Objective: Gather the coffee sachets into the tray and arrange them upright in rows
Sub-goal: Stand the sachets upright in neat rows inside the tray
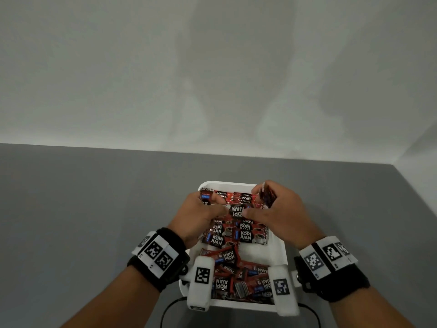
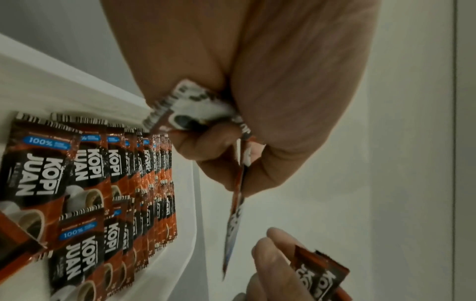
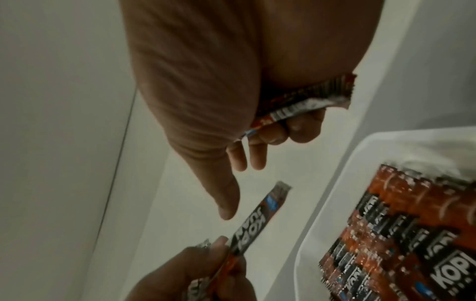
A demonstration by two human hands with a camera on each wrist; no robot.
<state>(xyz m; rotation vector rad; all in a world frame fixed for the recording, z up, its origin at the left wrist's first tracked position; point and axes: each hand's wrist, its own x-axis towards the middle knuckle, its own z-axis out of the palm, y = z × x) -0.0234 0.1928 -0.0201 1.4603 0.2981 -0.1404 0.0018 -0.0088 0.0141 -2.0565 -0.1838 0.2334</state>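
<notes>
A white tray [image 1: 280, 247] sits on the grey table. Red-and-black coffee sachets stand in rows [image 1: 238, 230] in its far half, and a loose pile of sachets [image 1: 238, 278] lies at its near end. My left hand [image 1: 218, 208] hovers over the rows. It pinches one sachet [image 2: 235, 205] edge-on and keeps another sachet [image 2: 190, 110] tucked in the palm. My right hand [image 1: 253, 202] is just to the right, gripping a few sachets [image 1: 267, 195] against its palm, thumb stretched toward the left hand. One sachet [image 1: 237, 210] shows between the two hands.
The grey tabletop [image 1: 94, 221] spreads to both sides of the tray and ends at a white wall [image 1: 212, 79] behind. A black cable [image 1: 170, 306] loops by the tray's near edge. Marker-tagged bands wrap both wrists.
</notes>
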